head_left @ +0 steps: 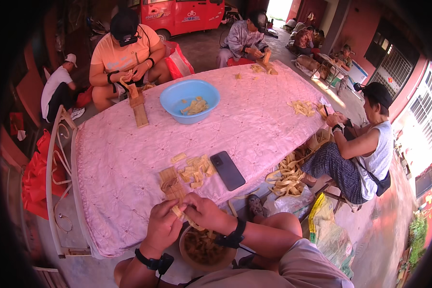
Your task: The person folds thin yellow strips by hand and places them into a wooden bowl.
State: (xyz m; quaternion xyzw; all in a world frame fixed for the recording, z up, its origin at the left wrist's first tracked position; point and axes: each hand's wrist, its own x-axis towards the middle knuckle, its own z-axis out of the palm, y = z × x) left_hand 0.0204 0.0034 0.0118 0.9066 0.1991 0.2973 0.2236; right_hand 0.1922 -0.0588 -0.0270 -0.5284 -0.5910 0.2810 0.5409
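Observation:
My left hand [164, 224] and my right hand [206, 211] meet at the near edge of the table, both pinching a pale yellow flat strip [178, 211] between the fingertips. A wooden block jig [171, 183] lies just beyond them on the pink quilted cloth [126, 172]. Next to the block is a loose pile of short folded yellow pieces [196, 169]. Below my hands, a round basin [205, 265] between my legs holds more yellow pieces. Fingers hide part of the strip, so its exact fold cannot be seen.
A dark smartphone [227, 170] lies right of the pile. Farther back stands a blue plastic basin [189, 102] with some pieces. Co-workers sit around the table with similar strips. A heap of long strips [289, 176] lies at right below the table; a white metal frame [54, 180] stands left.

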